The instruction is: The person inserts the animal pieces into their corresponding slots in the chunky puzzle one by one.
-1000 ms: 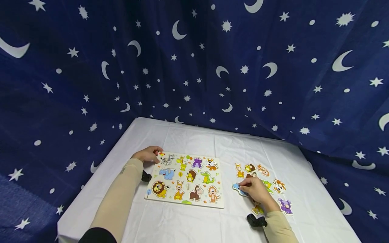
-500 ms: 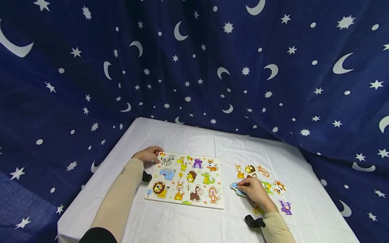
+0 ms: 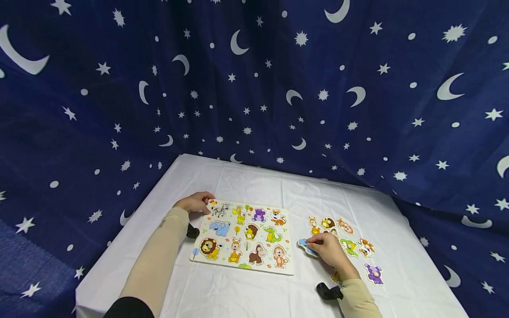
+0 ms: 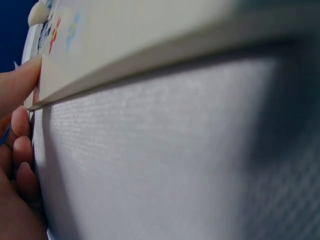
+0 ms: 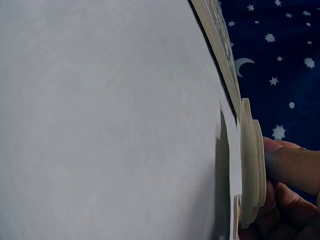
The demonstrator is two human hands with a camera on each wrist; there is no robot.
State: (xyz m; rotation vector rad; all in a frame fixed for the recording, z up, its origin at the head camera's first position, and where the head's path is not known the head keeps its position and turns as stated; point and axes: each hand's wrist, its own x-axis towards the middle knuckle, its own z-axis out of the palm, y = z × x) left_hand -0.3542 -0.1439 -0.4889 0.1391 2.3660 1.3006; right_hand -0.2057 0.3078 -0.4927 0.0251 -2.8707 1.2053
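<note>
A wooden animal puzzle board (image 3: 288, 265) lies flat on the white cloth. My left hand (image 3: 195, 202) holds its far left corner; in the left wrist view the thumb (image 4: 22, 82) meets the board's edge and the other fingers are curled beside it. To the right of the board, my right hand (image 3: 331, 251) pinches a blue elephant puzzle piece (image 3: 303, 245). In the right wrist view the elephant piece (image 5: 252, 165) is edge-on, raised above the cloth, with its shadow beneath. The hand hides part of its picture.
Loose puzzle pieces lie around the right hand: a kangaroo (image 3: 314, 226), a hedgehog (image 3: 328, 223), a green crocodile (image 3: 349, 247), a tiger (image 3: 366, 248) and a purple hippo (image 3: 374, 274). A dark blue star-patterned curtain (image 3: 262, 115) stands behind the table.
My right hand has moved a little to the left with the elephant piece, toward the board, uncovering more of the crocodile piece. The left hand stays at the board's corner.
</note>
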